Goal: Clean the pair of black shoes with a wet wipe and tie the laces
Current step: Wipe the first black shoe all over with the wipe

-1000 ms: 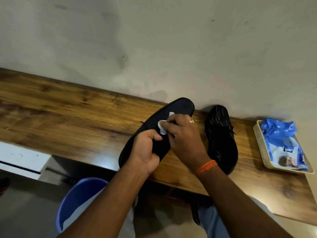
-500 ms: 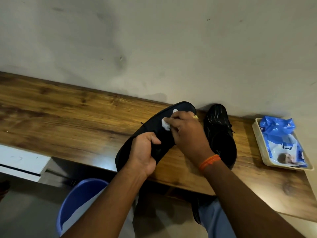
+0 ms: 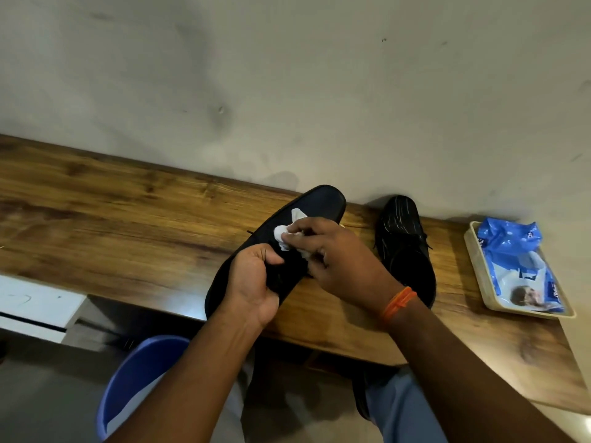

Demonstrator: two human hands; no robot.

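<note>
One black shoe (image 3: 319, 207) is turned sole-up over the wooden table (image 3: 128, 225), toe pointing toward the wall. My left hand (image 3: 252, 282) grips it around the middle from below. My right hand (image 3: 339, 254) pinches a crumpled white wet wipe (image 3: 283, 235) and presses it on the sole near the middle. A thin black lace end sticks out at the shoe's left edge. The second black shoe (image 3: 406, 244) stands upright on the table just right of my right hand, its laces loose at the side.
A cream tray (image 3: 476, 273) at the table's right end holds a blue wet-wipe pack (image 3: 515, 260). A blue bin (image 3: 134, 378) stands on the floor below the table's front edge, by my left arm. The wall runs right behind the shoes.
My right hand has slid the wipe back along the sole from near the toe toward the middle. The left hand keeps its grip on the shoe.
</note>
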